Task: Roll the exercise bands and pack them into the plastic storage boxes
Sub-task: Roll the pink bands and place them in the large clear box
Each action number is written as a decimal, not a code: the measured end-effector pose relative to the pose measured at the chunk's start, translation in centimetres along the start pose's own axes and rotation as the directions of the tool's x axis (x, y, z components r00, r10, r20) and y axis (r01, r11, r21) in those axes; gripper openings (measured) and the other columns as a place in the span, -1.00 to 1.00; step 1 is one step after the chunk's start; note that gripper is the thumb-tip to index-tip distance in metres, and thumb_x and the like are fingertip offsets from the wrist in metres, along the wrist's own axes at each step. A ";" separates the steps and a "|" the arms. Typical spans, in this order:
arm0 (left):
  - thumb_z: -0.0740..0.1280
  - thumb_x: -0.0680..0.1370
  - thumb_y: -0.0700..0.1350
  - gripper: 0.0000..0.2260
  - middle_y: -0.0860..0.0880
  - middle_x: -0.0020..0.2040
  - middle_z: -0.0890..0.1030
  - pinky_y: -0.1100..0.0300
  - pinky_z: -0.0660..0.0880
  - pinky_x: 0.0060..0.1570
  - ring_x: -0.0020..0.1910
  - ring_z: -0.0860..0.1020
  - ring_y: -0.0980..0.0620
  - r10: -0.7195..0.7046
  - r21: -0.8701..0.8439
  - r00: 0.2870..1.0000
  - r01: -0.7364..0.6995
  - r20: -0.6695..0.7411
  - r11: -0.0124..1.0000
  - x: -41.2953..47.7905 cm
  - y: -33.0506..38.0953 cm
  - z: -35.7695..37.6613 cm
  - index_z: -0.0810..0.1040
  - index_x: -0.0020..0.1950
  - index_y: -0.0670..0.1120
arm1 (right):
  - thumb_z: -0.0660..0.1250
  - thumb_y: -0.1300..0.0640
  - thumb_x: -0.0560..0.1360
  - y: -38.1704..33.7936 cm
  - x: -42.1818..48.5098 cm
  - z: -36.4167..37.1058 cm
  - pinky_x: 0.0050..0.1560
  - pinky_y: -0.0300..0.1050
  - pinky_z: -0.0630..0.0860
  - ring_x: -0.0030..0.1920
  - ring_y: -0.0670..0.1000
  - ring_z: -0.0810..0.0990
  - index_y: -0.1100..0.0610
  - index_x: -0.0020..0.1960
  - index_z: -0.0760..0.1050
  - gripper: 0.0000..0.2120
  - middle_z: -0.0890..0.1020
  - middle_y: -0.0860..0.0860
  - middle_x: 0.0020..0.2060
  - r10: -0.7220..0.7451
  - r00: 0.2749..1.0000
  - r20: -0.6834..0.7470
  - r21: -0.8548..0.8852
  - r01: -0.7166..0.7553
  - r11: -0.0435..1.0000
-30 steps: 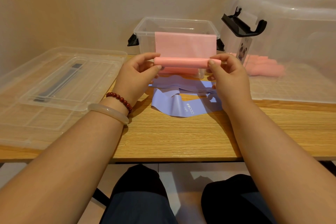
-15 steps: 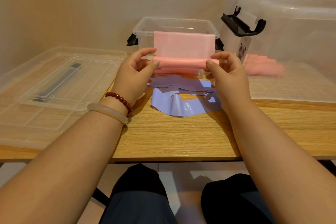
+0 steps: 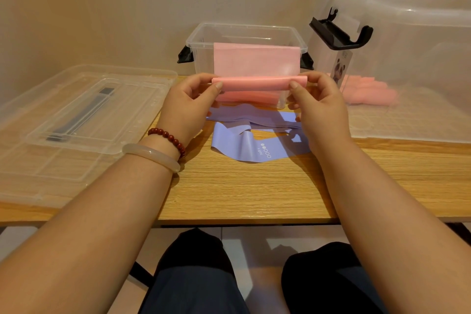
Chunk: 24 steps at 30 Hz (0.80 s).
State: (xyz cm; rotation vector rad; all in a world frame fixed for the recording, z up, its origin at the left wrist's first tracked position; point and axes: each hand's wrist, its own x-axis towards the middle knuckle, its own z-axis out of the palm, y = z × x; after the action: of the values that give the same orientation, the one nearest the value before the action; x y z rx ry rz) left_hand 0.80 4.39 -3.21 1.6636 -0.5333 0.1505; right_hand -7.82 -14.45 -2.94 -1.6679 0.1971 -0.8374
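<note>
The left hand (image 3: 188,107) and the right hand (image 3: 319,107) each pinched one end of the pink band (image 3: 254,66), thumb on the near side and fingers curled behind. Its rolled part stretched between them, off the table (image 3: 254,191). The unrolled part rose flat beyond the fingertips, in front of the small clear box (image 3: 244,29). Pink rolls (image 3: 248,97) showed in that box, behind the hands. Below both hands, partly under the right one, the purple bands (image 3: 244,146) lay loose on the wood. Outside the left hand lay a clear lid (image 3: 76,120). Outside the right hand stood the large clear box (image 3: 413,41), with more pink bands (image 3: 369,92) inside.
</note>
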 end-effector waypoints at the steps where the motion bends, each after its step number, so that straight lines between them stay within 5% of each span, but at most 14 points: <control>1: 0.30 0.60 -0.12 -0.90 0.10 -0.16 0.61 0.31 0.52 -0.25 -0.22 0.59 0.20 0.004 0.014 1.000 -0.004 -0.005 1.000 0.0 -0.1 0.0 0.57 0.02 0.06 | 0.31 0.17 0.57 0.1 0.0 0.0 -0.29 -0.32 0.46 -0.31 -0.15 0.57 -0.06 -0.07 0.49 -0.86 0.60 -0.03 -0.25 -0.006 1.000 -0.003 -0.008 0.006 1.000; 6: 0.29 0.60 -0.13 -0.87 0.04 -0.10 0.59 0.29 0.55 -0.22 -0.23 0.57 0.22 0.025 0.041 1.000 -0.025 0.004 0.999 0.1 -0.2 0.0 0.56 0.11 0.02 | 0.33 0.13 0.57 0.2 0.1 0.0 -0.27 -0.10 0.58 -0.16 -0.09 0.65 -0.10 -0.10 0.48 -0.86 0.62 -0.09 -0.19 -0.008 1.000 -0.011 -0.039 0.008 0.999; 15: 0.30 0.58 -0.20 -0.83 0.02 -0.08 0.58 0.23 0.56 -0.18 -0.20 0.57 0.11 0.019 0.008 0.999 -0.020 0.040 1.000 0.0 -0.1 -0.1 0.56 0.10 0.04 | 0.30 0.15 0.59 0.1 0.0 0.0 -0.28 -0.33 0.48 -0.32 -0.20 0.57 -0.01 0.05 0.51 -0.91 0.62 -0.02 -0.20 0.002 1.000 -0.016 -0.026 -0.002 1.000; 24: 0.29 0.60 -0.16 -0.86 0.06 -0.15 0.59 0.26 0.54 -0.21 -0.29 0.55 0.21 0.005 -0.015 1.000 -0.004 0.030 1.000 0.0 -0.1 0.0 0.56 0.12 0.00 | 0.29 0.16 0.58 0.2 0.2 0.0 -0.28 -0.33 0.45 -0.30 -0.19 0.56 -0.02 0.00 0.52 -0.91 0.61 -0.03 -0.24 0.045 0.999 -0.024 -0.025 -0.045 0.999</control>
State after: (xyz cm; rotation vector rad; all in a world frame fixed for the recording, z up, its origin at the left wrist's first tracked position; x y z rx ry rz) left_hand 0.88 4.39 -3.27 1.6527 -0.5601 0.1246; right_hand -7.67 -14.61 -3.02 -1.6718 0.2613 -0.8235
